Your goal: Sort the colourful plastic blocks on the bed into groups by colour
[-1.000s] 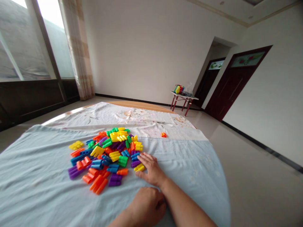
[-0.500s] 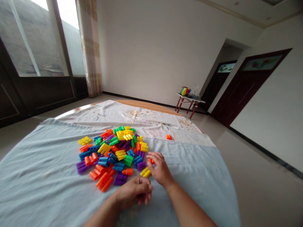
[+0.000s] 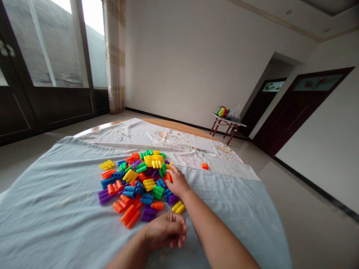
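A heap of colourful plastic toy building blocks (image 3: 147, 199), each made of joined tubes, lies on the blue cloth (image 3: 70, 209). My right hand (image 3: 178, 183) is at the heap's right edge, its thumb and fingers around an orange block (image 3: 168, 176). The fingers partly hide that block and the yellow and green pieces around it. Nearer to me, my left hand (image 3: 167, 229) rests with curled fingers, and no block shows in it. A purple block (image 3: 149, 213) sits just beyond its knuckles, and a yellow block (image 3: 178, 207) lies between the two hands.
One orange block (image 3: 204, 166) lies apart on the right, by the border of the white flowered cloth (image 3: 185, 144). The round table's wooden edge (image 3: 174, 124) shows at the back. Against the far wall stands a small side table (image 3: 229, 121) with a colourful bag (image 3: 223, 111) on it.
My right hand has moved forward and left onto the heap's edge, and the orange block formerly beside the heap has gone from its place. My left hand keeps its pose. The view has shifted slightly.
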Action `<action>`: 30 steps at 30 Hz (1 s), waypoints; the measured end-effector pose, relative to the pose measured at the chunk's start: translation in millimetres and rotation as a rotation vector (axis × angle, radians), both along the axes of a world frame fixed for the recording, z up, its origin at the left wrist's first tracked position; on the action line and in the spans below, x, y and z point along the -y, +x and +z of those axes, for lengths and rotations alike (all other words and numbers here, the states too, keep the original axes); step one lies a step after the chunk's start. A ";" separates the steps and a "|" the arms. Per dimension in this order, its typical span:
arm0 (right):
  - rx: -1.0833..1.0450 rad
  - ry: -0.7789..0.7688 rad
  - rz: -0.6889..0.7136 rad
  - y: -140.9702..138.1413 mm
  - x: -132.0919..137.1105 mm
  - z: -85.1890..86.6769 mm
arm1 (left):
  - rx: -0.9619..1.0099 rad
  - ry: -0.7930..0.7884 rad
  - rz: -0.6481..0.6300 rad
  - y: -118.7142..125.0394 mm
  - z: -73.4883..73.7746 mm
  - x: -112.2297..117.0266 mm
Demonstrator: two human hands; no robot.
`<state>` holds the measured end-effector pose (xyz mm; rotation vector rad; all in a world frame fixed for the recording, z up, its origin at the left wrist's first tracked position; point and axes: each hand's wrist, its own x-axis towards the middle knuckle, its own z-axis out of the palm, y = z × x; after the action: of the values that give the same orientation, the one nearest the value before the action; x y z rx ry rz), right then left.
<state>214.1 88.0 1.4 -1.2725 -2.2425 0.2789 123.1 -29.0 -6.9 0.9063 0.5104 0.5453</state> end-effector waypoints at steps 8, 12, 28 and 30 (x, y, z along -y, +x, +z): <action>0.106 -0.056 0.145 38.4 30.5 20.9 | 0.024 -0.022 -0.024 0.6 -0.2 -1.9; -0.001 0.006 0.038 38.4 32.5 26.5 | 0.035 -0.025 -0.023 0.5 1.7 -1.5; 0.136 0.013 0.452 -31.5 31.2 21.2 | 0.066 0.000 -0.087 -2.9 0.7 -0.1; 0.158 0.000 0.444 -24.4 33.8 24.5 | 0.068 -0.011 -0.089 -1.2 -1.0 -1.1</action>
<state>189.7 54.2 25.9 -0.8051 -2.6472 0.3491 121.9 -27.9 -7.8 0.8924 0.4095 0.4900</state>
